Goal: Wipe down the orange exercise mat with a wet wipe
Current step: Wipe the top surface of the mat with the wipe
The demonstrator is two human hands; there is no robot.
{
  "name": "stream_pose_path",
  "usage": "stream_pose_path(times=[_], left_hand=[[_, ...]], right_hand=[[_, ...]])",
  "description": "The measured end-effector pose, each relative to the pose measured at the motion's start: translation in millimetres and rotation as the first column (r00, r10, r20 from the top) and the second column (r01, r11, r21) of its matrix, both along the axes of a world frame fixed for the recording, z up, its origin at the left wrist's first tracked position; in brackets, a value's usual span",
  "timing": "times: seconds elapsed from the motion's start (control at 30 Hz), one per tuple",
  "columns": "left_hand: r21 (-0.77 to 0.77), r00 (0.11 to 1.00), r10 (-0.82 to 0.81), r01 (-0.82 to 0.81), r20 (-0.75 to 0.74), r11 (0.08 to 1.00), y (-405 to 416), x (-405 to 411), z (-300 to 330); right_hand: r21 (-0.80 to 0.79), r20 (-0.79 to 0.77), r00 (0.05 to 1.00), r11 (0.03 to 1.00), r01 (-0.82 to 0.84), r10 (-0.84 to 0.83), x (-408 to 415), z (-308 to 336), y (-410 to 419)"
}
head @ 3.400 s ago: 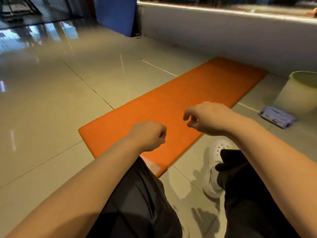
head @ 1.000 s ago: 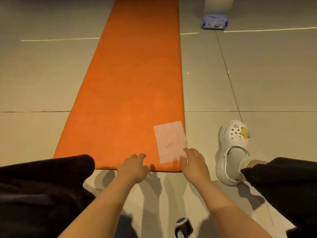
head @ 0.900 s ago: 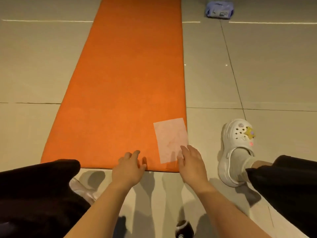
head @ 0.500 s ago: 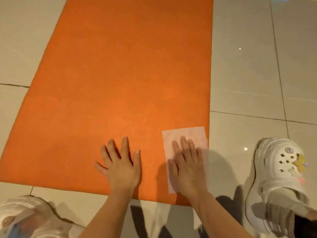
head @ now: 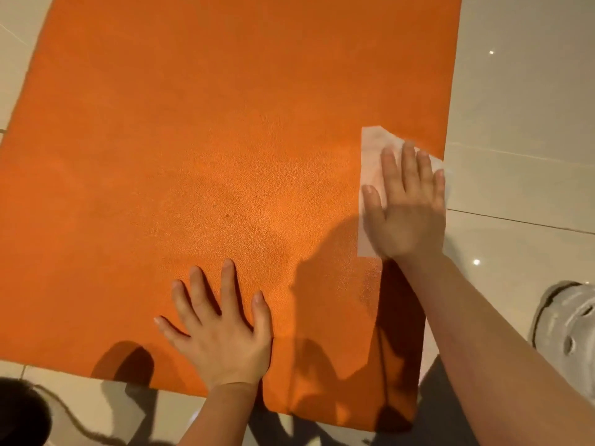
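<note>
The wipe [head: 370, 156] is pressed flat on the mat [head: 193, 123] near its right edge by the spread right hand [head: 407, 214]; the left hand [head: 222, 336] is laid flat, fingers splayed.

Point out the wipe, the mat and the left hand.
wipe [head: 370, 149], head view, bare upper part beyond the fingers.
mat [head: 193, 123], head view, open orange middle.
left hand [head: 222, 336], head view, back of the hand.

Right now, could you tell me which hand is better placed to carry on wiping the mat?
The right hand: it lies flat on the wet wipe by the orange mat's right edge. The left hand only presses bare mat.
</note>
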State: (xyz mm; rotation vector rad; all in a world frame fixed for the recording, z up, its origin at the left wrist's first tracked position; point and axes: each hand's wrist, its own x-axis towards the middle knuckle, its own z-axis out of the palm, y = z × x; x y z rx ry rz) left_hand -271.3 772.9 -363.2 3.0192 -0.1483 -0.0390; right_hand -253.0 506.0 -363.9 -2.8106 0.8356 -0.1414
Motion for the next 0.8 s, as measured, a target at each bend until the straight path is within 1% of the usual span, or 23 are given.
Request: stream_pose_path(times=[0.1, 0.23, 0.3, 0.37, 0.53, 0.63, 0.7, 0.8], left_hand=[[-0.014, 1.000, 0.001, 0.000, 0.007, 1.000, -2, 0, 0], [-0.023, 0.999, 0.002, -0.001, 0.041, 1.000, -1, 2, 1], [-0.024, 0.998, 0.005, -0.003, 0.059, 1.000, 0, 2, 0], [-0.025, 0.998, 0.007, -0.005, 0.056, 1.000, 1, 2, 0], [-0.041, 0.999, 0.019, -0.017, 0.043, 0.999, 0, 2, 1], [-0.043, 0.999, 0.023, -0.021, 0.041, 0.999, -2, 1, 1], [-0.039, 0.999, 0.022, -0.021, 0.046, 0.999, -2, 1, 1], [-0.038, 0.999, 0.026, -0.024, 0.043, 0.999, -2, 0, 2]], right_hand=[[-0.025, 0.015, 0.999, 0.999, 0.029, -0.029, 0, 0, 6], [0.000, 0.025, 0.999, 0.999, -0.046, 0.046, -41, 7, 55], [0.030, 0.034, 0.998, 0.998, -0.046, 0.045, -50, 7, 63], [0.061, 0.066, 0.997, 0.997, -0.044, 0.040, -48, 10, 61], [0.128, 0.240, 0.965, 0.982, -0.138, 0.105, -56, 25, 37], [0.171, 0.197, 0.975, 0.976, -0.138, 0.103, -73, 27, 36], [0.148, 0.192, 0.976, 0.981, -0.128, 0.098, -74, 23, 37], [0.046, 0.205, 0.974, 0.994, -0.103, 0.091, -60, 26, 29]])
